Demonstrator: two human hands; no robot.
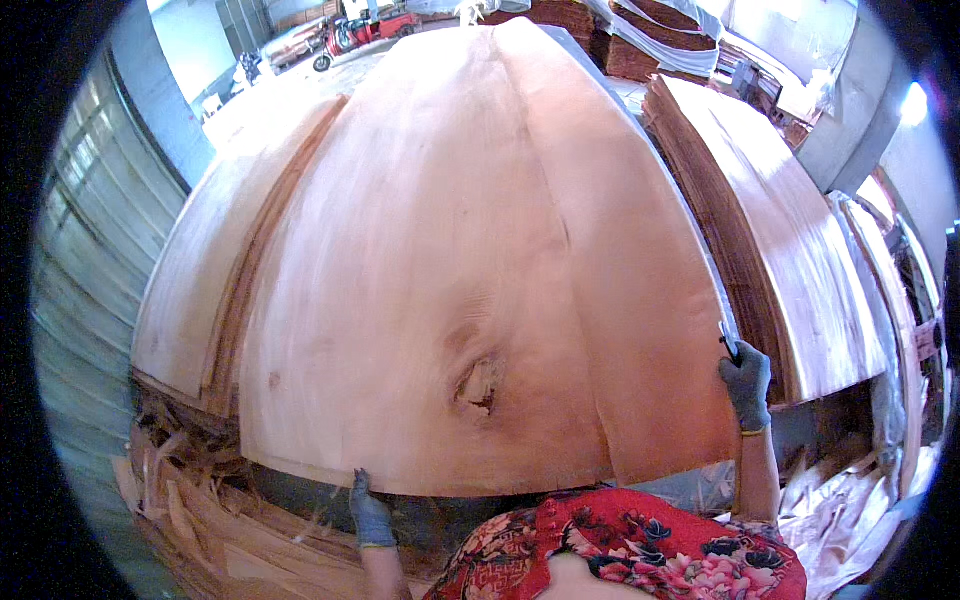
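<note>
A large sheet of pale wood veneer (400, 300) lies in front of me on the middle stack. A lengthwise seam or fold runs down its right part, and a ragged knot hole (482, 385) shows near its front. My left hand (372, 512), in a grey-blue glove, is closed at the sheet's front edge, with part of the fingers hidden. Beside the right edge, my right hand (748, 388), gloved too, is closed around a small slim tool (729, 342) with a dark body and a pale tip. Its exact kind is too small to tell.
Veneer stacks stand on the left (205, 270) and right (790, 250). Torn veneer scraps (215, 520) lie low at the left, with more pale scraps (830, 520) at the right. A translucent curtain (90, 270) hangs far left. A red cargo tricycle (360, 35) stands at the back.
</note>
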